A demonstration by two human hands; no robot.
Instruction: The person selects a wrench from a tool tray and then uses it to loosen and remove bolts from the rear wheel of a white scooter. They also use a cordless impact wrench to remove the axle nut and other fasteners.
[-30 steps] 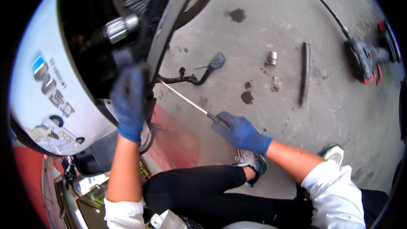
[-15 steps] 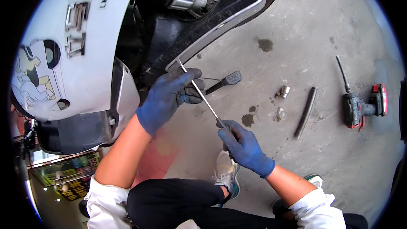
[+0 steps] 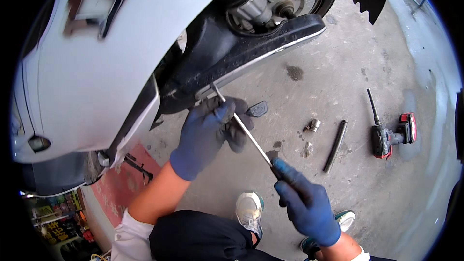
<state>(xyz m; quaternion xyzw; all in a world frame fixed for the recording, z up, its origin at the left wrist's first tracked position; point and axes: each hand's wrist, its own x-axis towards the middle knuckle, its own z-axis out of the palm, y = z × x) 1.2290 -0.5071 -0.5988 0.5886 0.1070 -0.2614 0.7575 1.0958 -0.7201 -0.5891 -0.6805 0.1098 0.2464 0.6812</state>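
Gripping the long steel screwdriver (image 3: 244,128): my blue-gloved right hand (image 3: 305,204) clenches its handle, my gloved left hand (image 3: 209,133) pinches the shaft, tip under the white scooter's black footboard (image 3: 251,50). Tip's hidden there.

White scooter body (image 3: 92,67), blue gloves — left hand (image 3: 205,133), right hand (image 3: 307,203) — red-and-black power tool (image 3: 392,135), grey floor (image 3: 338,92).

Stained concrete floor (image 3: 338,116) carries a power drill (image 3: 389,135), black rod (image 3: 335,146) and socket (image 3: 314,125).
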